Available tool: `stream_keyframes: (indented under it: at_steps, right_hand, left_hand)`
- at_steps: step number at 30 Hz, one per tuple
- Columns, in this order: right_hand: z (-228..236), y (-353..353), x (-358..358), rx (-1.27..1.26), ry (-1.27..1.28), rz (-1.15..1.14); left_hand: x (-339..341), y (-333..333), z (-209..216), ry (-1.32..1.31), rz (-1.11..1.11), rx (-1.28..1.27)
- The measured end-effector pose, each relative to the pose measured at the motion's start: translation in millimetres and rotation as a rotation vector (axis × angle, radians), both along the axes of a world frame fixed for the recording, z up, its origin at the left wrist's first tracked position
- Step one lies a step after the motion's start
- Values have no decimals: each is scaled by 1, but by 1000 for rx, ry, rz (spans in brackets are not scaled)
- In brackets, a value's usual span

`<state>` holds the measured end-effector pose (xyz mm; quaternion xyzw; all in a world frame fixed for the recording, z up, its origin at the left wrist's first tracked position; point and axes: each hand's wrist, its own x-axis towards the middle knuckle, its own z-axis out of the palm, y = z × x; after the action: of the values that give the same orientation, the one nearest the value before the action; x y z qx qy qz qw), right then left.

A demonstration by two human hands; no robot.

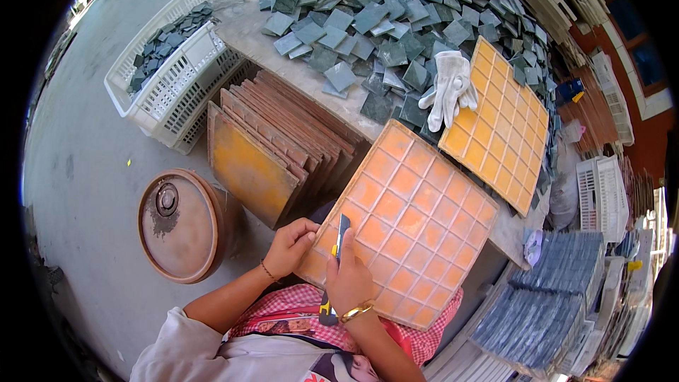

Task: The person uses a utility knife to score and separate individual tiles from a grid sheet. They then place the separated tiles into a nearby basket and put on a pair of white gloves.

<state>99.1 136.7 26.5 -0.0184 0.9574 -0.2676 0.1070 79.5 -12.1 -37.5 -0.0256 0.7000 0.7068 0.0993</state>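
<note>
An orange gridded tray (414, 223), dusted with pale residue, is tilted over my lap. My left hand (288, 249) pinches its left edge between thumb and fingers. In my right hand (348, 281) is a utility knife (341, 230) with a yellow and black handle. Its blade end points away from me and lies over the tray's left part; whether it touches the tray I cannot tell. A second gridded tray (498, 127), yellower, lies beyond on the stone tiles (396, 18). White work gloves (450, 88) rest partly on its corner.
Several brown-edged trays (258, 159) stand on edge at the left, beside a round lidded drum (180, 226). Behind them a white plastic crate (170, 102) holds small dark tiles. Stacks of wrapped grey tiles (537, 311) stand at the right, with white crates (601, 194) farther back.
</note>
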Motion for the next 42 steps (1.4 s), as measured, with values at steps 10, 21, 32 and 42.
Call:
stream_keyframes:
  at_steps: [10, 21, 32, 42]
  right_hand:
    - [1, -7, 10, -37, 2, 35]
    - [13, 30, 6, -354, 186, -71]
    - [19, 44, 4, -436, 138, -133]
    - [20, 67, 16, -394, 72, -185]
  left_hand:
    - [-3, -1, 8, 17, -12, -59]
    - [-45, 0, 44, 848, -289, -854]
    - [-61, -4, 49, 1106, -544, -1085]
    - [-47, -27, 26, 755, -339, -867]
